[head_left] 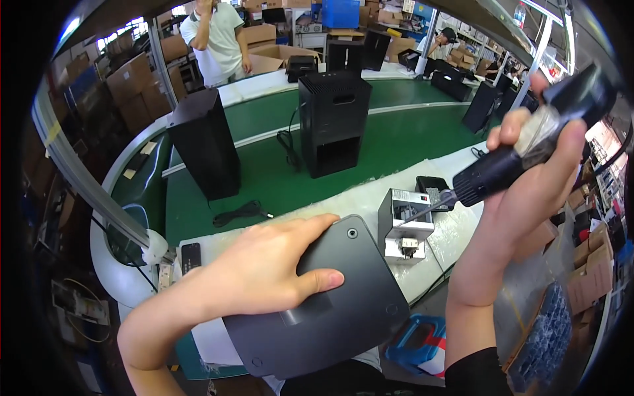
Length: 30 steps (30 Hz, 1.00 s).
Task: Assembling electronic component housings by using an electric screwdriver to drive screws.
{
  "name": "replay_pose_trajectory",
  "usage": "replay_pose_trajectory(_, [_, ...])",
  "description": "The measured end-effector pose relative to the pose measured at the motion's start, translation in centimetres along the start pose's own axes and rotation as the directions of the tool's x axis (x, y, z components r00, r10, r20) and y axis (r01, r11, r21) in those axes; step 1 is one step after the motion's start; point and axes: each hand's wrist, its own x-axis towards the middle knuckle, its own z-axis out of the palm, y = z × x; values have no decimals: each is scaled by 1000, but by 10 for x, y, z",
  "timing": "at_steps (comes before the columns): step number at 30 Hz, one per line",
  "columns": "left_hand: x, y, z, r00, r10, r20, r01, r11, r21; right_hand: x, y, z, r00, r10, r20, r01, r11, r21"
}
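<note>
My right hand [528, 145] is raised at the right, wrapped round a black electric screwdriver [492, 173] with clear tape on its body. Its thin bit slants down to the left and overlaps a small silver screw feeder [407, 204] in the picture; I cannot tell whether they touch. My left hand [277, 264] grips a dark grey casing [350, 310] with rounded corners, tilted close to me. The thumb lies on its flat face and the fingers reach to its far left edge. One corner shows a round recessed hole; other corners carry faint round marks.
Tall black cabinets [333, 119] and a coiled black cable [239, 212] sit on the green conveyor [264, 158]. A black phone-like device [191, 256] lies at the left of the white bench. A blue basket [416, 340] is below right. A person [221, 39] stands across the line.
</note>
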Motion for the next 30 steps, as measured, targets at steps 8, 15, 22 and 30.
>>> replay_pose_trajectory(8, [4,4,3,998,-48,-37,49,998,29,-21,-47,68,954,-51,296,-7,981,192])
replay_pose_trajectory(15, [8,-7,8,998,-15,-60,18,999,52,-34,-38,78,928,-42,370,125,971,-204])
replay_pose_trajectory(22, [10,-10,16,992,60,-110,-49,994,99,-25,-11,82,902,-247,355,260,966,12])
replay_pose_trajectory(30, [6,-6,16,995,45,-86,-35,993,112,-35,-11,80,896,-242,372,239,969,56])
